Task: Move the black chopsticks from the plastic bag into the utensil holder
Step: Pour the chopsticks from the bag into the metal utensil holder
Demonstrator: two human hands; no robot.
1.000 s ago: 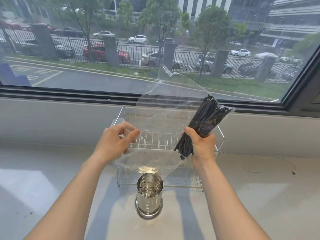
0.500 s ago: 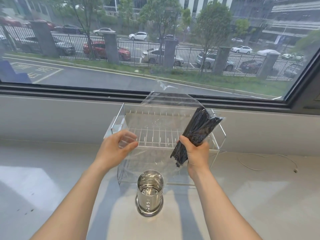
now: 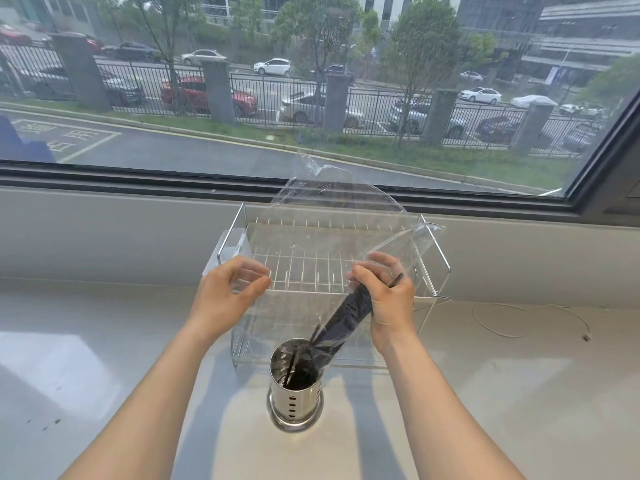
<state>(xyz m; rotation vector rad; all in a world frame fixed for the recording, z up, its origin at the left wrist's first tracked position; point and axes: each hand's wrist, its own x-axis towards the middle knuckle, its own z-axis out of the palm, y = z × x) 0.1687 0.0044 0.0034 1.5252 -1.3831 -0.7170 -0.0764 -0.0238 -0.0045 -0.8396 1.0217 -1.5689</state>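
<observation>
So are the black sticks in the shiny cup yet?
Partly in. The black chopsticks slant from the right hand, lower ends inside the utensil holder.

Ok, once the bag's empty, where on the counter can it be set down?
The pale counter is bare right of the steel perforated utensil holder, short of the thin white cord; also bare to the left, past the left hand. Crowded: the middle, with the clear acrylic dish rack behind the holder.

wide window (image 3: 311, 98) above pale counter (image 3: 519, 393)
</observation>
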